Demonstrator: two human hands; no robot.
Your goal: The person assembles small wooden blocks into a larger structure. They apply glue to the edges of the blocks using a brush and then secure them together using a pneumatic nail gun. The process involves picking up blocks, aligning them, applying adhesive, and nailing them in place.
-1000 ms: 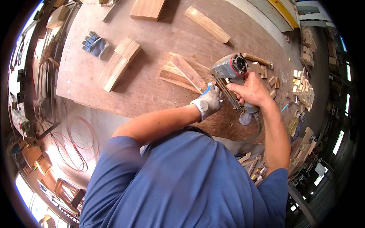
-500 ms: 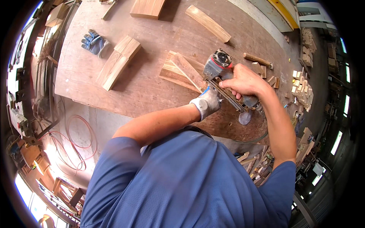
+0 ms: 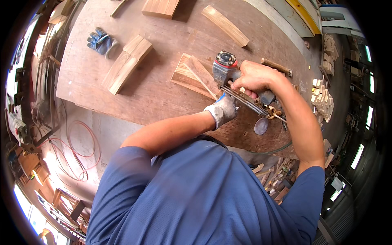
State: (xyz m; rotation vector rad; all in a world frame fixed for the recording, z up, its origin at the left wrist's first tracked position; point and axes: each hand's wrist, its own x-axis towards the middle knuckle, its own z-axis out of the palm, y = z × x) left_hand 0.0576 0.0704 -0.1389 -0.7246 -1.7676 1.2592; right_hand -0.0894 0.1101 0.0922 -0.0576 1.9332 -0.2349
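Observation:
A grey and black nail gun (image 3: 223, 74) with a red ring below its cap is gripped in my bare right hand (image 3: 255, 76), fingers wrapped round its handle. The gun's head stands over a narrow wooden strip (image 3: 200, 75), beside its right edge; whether they touch I cannot tell. That strip lies slantwise across a wider wooden block (image 3: 182, 75) on the table. My left hand (image 3: 223, 110), in a white and blue work glove, closes on the strip's near end below the gun; its fingertips are mostly hidden.
On the wooden worktable (image 3: 163, 108) lie a joined block (image 3: 128, 63), a long block (image 3: 225, 25), another block (image 3: 160, 7) and a blue-grey glove (image 3: 101, 42). A round stick (image 3: 277, 66) and a grey disc (image 3: 261, 126) are at the right. Red hose (image 3: 83, 151) coils on the floor at left.
My right hand has moved the nail gun a little left and tipped it more upright. The left hand and the strip have stayed nearly in place.

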